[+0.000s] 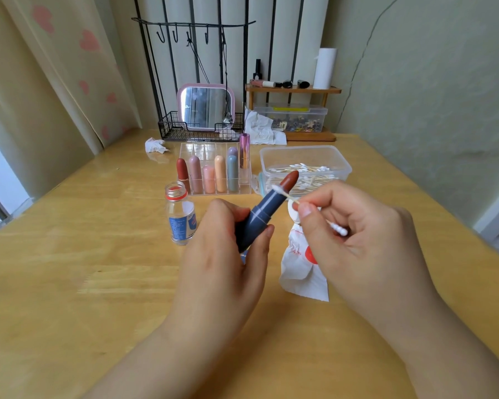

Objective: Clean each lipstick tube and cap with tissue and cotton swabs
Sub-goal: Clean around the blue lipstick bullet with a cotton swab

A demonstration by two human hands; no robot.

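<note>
Both hands work together: the left hand has its grip wrapped round the uncapped lipstick tube, tilting it so the cotton swab pinched in the right hand reaches its rim.

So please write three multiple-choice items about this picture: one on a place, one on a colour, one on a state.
1. Where is the bottle?
A. left of the left hand
B. on the shelf
C. inside the swab box

2. What colour is the tube of the held lipstick?
A. pink
B. dark blue
C. white

3. How is the bottle?
A. capped
B. lying down
C. open, upright

Answers:
1 A, it stands on the table beside that hand.
2 B, the barrel is dark blue under the red-brown stick.
3 C, its threaded neck shows no cap.
</note>
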